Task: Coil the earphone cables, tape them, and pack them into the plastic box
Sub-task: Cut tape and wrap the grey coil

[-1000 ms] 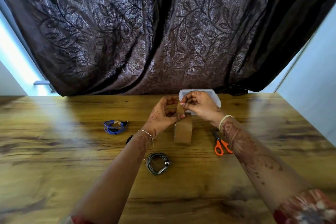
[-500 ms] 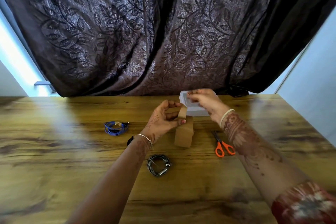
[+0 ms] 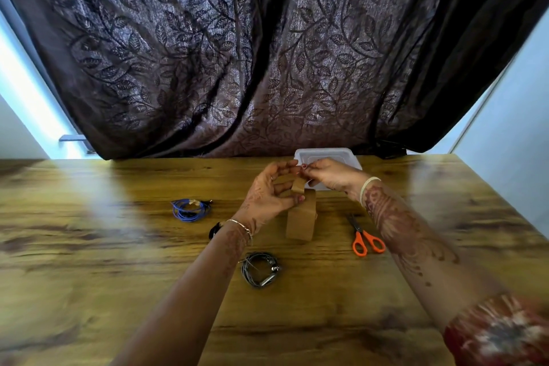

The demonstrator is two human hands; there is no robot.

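Wooden table (image 3: 118, 246), dark curtain (image 3: 267, 53) | left hand (image 3: 267, 196) grips tape roll (image 3: 300, 224) | right hand (image 3: 335, 177) pinches strip (image 3: 297, 186)

A wooden table (image 3: 89, 246) with dark, streaky grain fills the lower half of the view. Its far edge meets a dark brown curtain (image 3: 237, 53) patterned with leaves and vines, which hangs in heavy folds across most of the background. Left of the curtain a bright strip of daylight (image 3: 26, 83) falls beside a pale wall (image 3: 15, 140), with a small grey ledge (image 3: 71, 137) at the curtain's edge, and another pale bluish wall (image 3: 511, 142) stands to the right.
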